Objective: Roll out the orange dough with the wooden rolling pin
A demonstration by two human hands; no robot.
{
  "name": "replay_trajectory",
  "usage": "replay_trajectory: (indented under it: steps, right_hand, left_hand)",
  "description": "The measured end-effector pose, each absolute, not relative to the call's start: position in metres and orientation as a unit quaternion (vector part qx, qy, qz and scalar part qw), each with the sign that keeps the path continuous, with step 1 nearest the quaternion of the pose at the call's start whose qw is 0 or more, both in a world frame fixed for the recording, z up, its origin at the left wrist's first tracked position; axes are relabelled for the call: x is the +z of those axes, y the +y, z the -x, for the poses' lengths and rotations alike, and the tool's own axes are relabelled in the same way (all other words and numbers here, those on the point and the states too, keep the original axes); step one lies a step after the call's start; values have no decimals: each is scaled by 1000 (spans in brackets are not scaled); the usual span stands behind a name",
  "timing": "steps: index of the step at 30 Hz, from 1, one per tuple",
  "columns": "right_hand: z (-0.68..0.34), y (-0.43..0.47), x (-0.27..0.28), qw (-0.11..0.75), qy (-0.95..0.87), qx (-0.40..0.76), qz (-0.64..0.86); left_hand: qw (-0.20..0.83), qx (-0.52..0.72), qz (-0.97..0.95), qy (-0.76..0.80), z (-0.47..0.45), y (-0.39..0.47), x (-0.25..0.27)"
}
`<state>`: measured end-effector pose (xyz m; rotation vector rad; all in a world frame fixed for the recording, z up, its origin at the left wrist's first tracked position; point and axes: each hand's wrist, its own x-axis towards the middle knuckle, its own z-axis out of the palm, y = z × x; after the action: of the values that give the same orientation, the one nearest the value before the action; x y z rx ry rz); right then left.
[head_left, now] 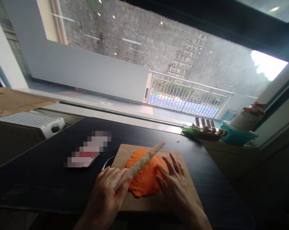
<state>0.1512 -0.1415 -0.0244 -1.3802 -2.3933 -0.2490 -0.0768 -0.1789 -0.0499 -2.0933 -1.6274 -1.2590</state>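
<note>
The left hand [107, 187] has its fingers [122, 190] wrapped round the near end of a rolling pin [145, 160], slanting over orange dough [146, 180] just right of them, on a board [121, 156] on the worktop [50, 183]. The right hand [174, 182] is spread, fingertips over the dough's right side; contact unclear.

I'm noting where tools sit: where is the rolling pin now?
In the head view's lower middle, the rolling pin slants across the orange dough on the wooden board, its near end gripped by the left hand.
</note>
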Motion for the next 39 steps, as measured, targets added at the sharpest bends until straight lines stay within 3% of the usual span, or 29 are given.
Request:
replay_trajectory:
  steps: [7,11,14,20,27,39]
  right_hand:
    - [-159,-130,-16,197,-856,-80,471]
    - [-177,-123,-4,256,-855,-121,434]
    - [-179,-123,-3,248,-884,-76,388]
    - [-181,-116,-12,264,-854,-51,446]
    - [-185,-109,-30,261,-765,-70,584]
    - [-177,-118,-23,242,-759,-74,600]
  left_hand:
    - [61,-416,726,-545,83,-180,-44]
    - [4,-326,812,-483,87,-183,-15]
    - [-13,-270,853,-447,87,-177,0]
    - [110,-343,760,-541,85,-156,-10]
    - [62,-167,872,-456,59,-172,-23]
    - [158,-161,871,-437,56,-186,-25]
